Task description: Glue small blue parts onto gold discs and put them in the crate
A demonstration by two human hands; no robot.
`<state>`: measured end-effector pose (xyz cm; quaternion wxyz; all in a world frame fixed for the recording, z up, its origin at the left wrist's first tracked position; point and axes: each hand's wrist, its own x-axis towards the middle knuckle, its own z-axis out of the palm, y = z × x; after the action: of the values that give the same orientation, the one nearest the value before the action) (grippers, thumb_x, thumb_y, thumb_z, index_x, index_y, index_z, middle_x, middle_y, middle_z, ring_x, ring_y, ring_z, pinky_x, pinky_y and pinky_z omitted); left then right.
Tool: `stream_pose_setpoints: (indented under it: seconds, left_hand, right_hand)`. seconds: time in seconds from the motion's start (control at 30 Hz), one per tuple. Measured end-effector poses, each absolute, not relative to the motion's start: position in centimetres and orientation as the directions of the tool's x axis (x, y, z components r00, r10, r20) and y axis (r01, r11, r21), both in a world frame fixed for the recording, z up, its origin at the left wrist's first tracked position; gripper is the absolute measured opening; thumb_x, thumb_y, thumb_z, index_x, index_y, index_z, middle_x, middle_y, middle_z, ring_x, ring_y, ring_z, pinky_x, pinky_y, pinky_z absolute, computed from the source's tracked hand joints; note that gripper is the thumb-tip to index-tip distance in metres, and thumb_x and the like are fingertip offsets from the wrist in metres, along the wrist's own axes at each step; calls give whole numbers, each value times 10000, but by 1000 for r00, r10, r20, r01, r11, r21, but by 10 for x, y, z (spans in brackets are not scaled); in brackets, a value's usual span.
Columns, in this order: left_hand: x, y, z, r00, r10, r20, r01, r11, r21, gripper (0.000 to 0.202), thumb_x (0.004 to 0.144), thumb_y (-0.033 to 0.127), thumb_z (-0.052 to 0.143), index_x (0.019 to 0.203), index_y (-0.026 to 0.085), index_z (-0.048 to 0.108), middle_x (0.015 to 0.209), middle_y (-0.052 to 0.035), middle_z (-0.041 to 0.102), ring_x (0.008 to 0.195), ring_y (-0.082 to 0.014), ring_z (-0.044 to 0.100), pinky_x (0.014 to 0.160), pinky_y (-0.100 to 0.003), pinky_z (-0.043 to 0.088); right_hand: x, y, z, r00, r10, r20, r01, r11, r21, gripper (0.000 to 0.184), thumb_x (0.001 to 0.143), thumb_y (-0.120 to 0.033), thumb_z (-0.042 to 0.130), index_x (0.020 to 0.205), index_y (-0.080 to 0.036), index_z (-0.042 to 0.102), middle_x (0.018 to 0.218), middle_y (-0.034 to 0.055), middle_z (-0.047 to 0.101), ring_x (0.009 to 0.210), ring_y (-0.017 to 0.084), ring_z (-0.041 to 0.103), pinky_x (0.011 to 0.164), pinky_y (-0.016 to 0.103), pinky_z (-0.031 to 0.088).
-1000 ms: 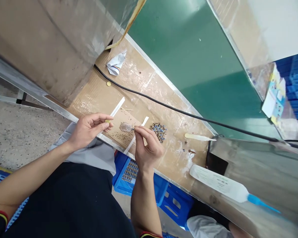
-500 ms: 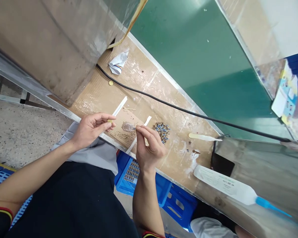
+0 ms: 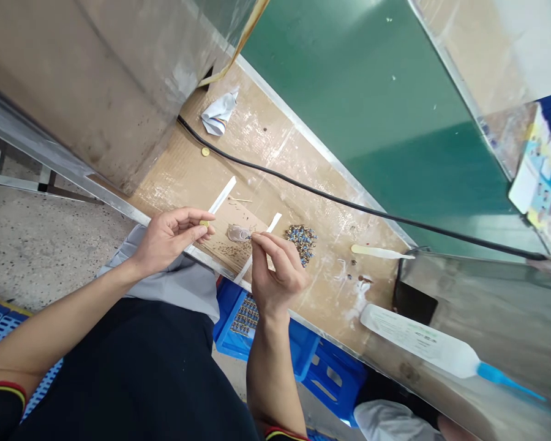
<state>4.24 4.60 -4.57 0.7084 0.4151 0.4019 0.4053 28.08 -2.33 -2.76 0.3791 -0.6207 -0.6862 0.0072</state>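
Observation:
My left hand pinches a small round yellow piece between thumb and fingertips, above the bench edge. My right hand is closed in a pinch. What sits in its fingertips is too small to make out. Just left of those fingertips is a small clear plastic piece, perhaps a bag or lid. Tiny brown bits are scattered on the cardboard below it, between two white strips. Beyond my right hand is a heap of small brass-and-blue metal parts.
A black cable crosses the bench. Behind it lie a crumpled cloth and another yellow disc. A white bottle with a blue nozzle lies at right. Blue crates with rows of parts stand below the edge.
Both hands keep nearly the same places and grips. The view has shifted slightly, so the things at right appear a little further right.

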Motion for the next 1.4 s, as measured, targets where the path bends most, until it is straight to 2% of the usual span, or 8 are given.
stream_pose_setpoints:
  seconds: [0.27, 0.4, 0.67, 0.97, 1.2, 1.4]
  left_hand:
    - [42, 45, -47, 355, 910, -213, -237, 308, 921, 225, 1026, 251, 852, 1239, 190, 888, 1040, -77, 905, 990, -201, 884, 878, -276, 742]
    - [42, 45, -48, 361, 908, -212, -242, 311, 919, 232, 1027, 252, 854, 1249, 191, 886, 1046, -72, 905, 992, -190, 882, 878, -258, 738]
    - [42, 45, -47, 357, 906, -226, -221, 317, 922, 238, 1021, 277, 859, 1238, 181, 882, 1043, -86, 902, 995, -218, 884, 891, -317, 751]
    - [41, 45, -47, 362, 904, -227, -215, 318, 923, 237, 1025, 273, 856, 1243, 184, 882, 1052, -85, 903, 1000, -211, 882, 902, -304, 748]
    - [41, 45, -46, 362, 904, -229, -225, 322, 920, 225, 1025, 278, 857, 1228, 186, 883, 1043, -83, 902, 980, -208, 882, 900, -310, 753]
    - [41, 44, -47, 363, 904, -224, -221, 317, 922, 226, 1027, 284, 864, 1232, 192, 884, 1052, -83, 902, 987, -209, 881, 907, -309, 751]
  right_hand:
    - [281, -25, -21, 140, 880, 453, 814, 159, -559, 188, 1063, -147, 775, 1169, -282, 854, 1120, 22, 883, 1047, 207, 852, 957, 392, 698]
    - [283, -25, -21, 130, 895, 426, 815, 148, -560, 171, 1080, -161, 754, 1163, -275, 851, 1129, 25, 885, 1058, 202, 854, 963, 391, 702]
    - [281, -24, -22, 131, 898, 419, 808, 148, -571, 185, 1081, -151, 748, 1164, -278, 854, 1131, 25, 888, 1066, 202, 857, 967, 389, 704]
    - [281, -26, -19, 136, 898, 419, 809, 143, -571, 201, 1072, -138, 761, 1176, -280, 856, 1131, 23, 887, 1064, 199, 850, 966, 383, 694]
    - [281, -26, -25, 159, 847, 507, 862, 132, -490, 174, 1060, -148, 781, 1171, -259, 855, 1105, 44, 880, 1018, 206, 845, 938, 388, 689]
    - [280, -27, -27, 127, 847, 516, 877, 147, -458, 213, 1040, -110, 796, 1188, -253, 852, 1113, 47, 870, 1022, 201, 837, 951, 377, 680]
